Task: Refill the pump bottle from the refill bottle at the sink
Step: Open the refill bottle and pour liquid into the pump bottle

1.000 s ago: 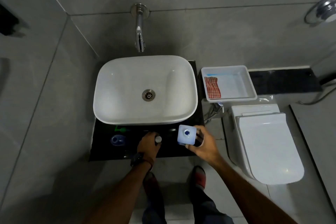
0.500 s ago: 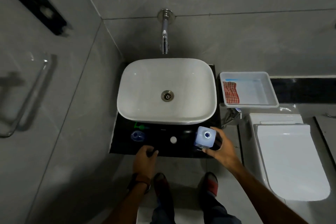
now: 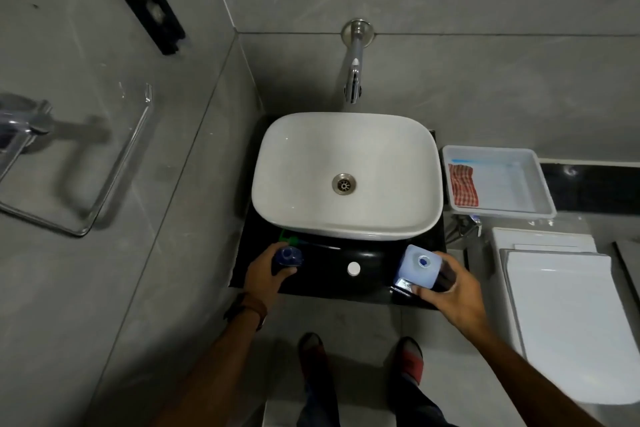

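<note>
- Against the grey tiled wall, the white basin (image 3: 346, 177) sits on a black counter (image 3: 249, 274), with a chrome wall spout (image 3: 354, 80) over it; the basin is bare down to the drain.
- Beside the counter's right end, a white tray (image 3: 540, 184) holds a folded red checked cloth (image 3: 463, 185), and a closed toilet (image 3: 561, 319) stands below it.
- On the counter's front right, the refill bottle (image 3: 417, 265) is a pale blue, squarish container seen from above, its blue opening uncapped. The right hand (image 3: 450, 298) is wrapped around its side, fingers closed on it.
- At the counter's front left, the pump bottle (image 3: 287, 256) shows a blue top; whether its pump head is off I cannot tell. The left hand (image 3: 265, 274) is curled around it, thumb and fingers touching its sides.
- Between the two bottles a small white cap (image 3: 353, 268) lies loose on the counter, well clear of both hands.
- Judgement: the step in hand is bringing the two bottles together for the pour. It would go best with the pump bottle held upright and steady, ideally over the basin so drips land there, and the refill bottle tilted slowly, mouth close above the neck. The loose cap could be knocked off the edge.
</note>
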